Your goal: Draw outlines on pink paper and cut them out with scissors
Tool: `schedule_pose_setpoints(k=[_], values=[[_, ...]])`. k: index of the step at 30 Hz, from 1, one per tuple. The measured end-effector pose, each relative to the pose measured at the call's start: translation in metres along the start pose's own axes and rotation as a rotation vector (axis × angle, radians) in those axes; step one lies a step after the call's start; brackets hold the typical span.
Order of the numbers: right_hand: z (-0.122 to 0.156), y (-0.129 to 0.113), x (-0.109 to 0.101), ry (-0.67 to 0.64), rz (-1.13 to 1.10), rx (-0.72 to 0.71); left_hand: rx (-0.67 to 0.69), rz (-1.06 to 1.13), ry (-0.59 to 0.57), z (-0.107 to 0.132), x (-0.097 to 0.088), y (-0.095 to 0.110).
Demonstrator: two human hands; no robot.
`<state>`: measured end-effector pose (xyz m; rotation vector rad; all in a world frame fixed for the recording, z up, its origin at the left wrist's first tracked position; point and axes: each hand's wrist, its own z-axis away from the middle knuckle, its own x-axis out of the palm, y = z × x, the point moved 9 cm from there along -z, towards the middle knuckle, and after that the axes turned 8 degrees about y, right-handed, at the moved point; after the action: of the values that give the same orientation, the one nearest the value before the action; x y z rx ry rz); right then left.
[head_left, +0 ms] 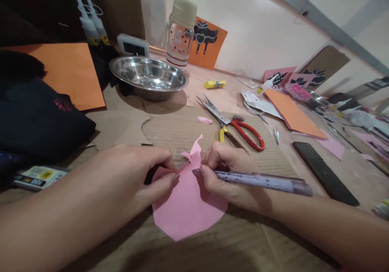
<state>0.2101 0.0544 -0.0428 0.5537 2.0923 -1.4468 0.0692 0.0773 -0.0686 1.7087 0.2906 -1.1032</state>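
A cut piece of pink paper (188,211) is held between my two hands, over a brown cardboard sheet. Its upper end is narrow, with a curled strip standing up and small dark marks beside it. My left hand (152,171) pinches the paper's left edge between thumb and forefinger. In my right hand (225,166) lies a pen (261,181), its dark tip pointing left at the paper, while the fingers also close at the paper's right edge. Just beyond the right hand lie scissors (227,122) with red and yellow handles, blades apart.
A steel bowl (148,75) and a clear bottle (180,33) stand at the back. Near them lies a yellow glue stick (215,84). On the right are a black phone-like slab (325,173) and orange sheets (296,114). Dark cloth (39,110) lies left.
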Motion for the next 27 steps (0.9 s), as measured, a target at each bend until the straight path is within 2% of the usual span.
schedule_pose_setpoints(k=[9, 12, 14, 17, 19, 22, 25, 27], values=[[0.006, 0.006, 0.001, -0.032, -0.005, 0.003, 0.001, 0.002, 0.003, -0.002, 0.001, 0.002], [0.007, 0.004, -0.009, 0.042, -0.124, 0.007, 0.013, 0.013, 0.0, -0.001, -0.001, 0.002], [0.006, 0.0, -0.029, 0.178, -0.239, -0.019, 0.045, 0.013, 0.044, -0.001, -0.01, 0.004], [0.005, -0.01, -0.061, 0.356, -0.225, -0.156, 0.107, -0.053, 0.244, 0.001, -0.042, 0.011], [0.004, -0.011, -0.074, 0.396, -0.14, -0.188, 0.137, -0.138, 0.377, 0.005, -0.064, 0.018], [0.005, -0.007, -0.084, 0.437, -0.102, -0.123, 0.107, -0.244, 0.501, 0.011, -0.084, 0.026], [0.01, -0.013, -0.088, 0.498, -0.142, -0.085, 0.059, -0.227, 0.509, 0.015, -0.09, 0.026], [0.014, -0.025, -0.088, 0.517, -0.166, -0.115, 0.008, -0.117, 0.465, 0.016, -0.091, 0.02]])
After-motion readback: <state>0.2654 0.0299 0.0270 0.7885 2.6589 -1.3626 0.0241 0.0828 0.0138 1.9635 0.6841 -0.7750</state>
